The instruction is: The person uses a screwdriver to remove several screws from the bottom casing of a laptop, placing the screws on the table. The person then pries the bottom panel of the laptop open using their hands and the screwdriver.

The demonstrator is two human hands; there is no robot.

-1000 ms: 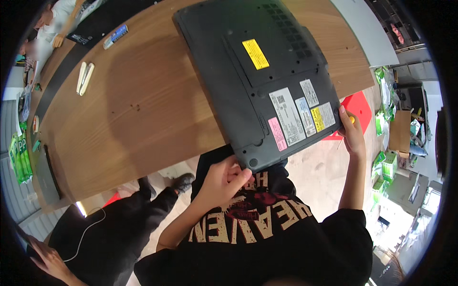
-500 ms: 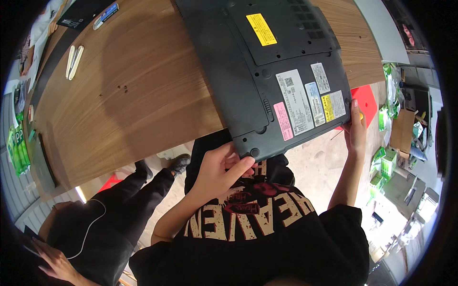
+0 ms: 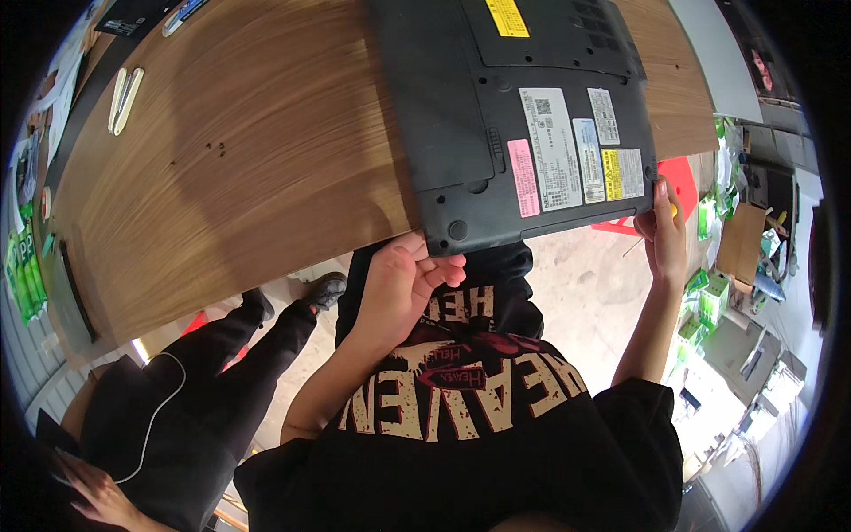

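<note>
A black laptop (image 3: 492,208) is tilted underside up over the table's near edge, its base covered with white, pink, blue and yellow labels. My right hand (image 3: 663,235) is closed round its right near corner, thumb on the base and fingers partly hidden. A bit of yellow (image 3: 674,210) shows beside that hand, and a thin rod (image 3: 632,248) sticks out below it; I cannot tell whether they are one tool. At the left near corner, my left hand (image 3: 399,288) is open, its fingers parted and touching or just under the edge, the thumb off the base.
The wooden table (image 3: 284,160) carries small dark screws (image 3: 215,147), a pair of cream-handled tweezers or similar tool (image 3: 126,102) and a dark box (image 3: 133,18). A red stool (image 3: 678,182) stands beyond my right hand. At lower left sits another person (image 3: 168,426) in black. Cartons (image 3: 740,244) are at right.
The laptop has shifted slightly right and its near edge has moved farther from me. My left hand has turned, its thumb coming off the laptop's base. My right hand keeps its hold.
</note>
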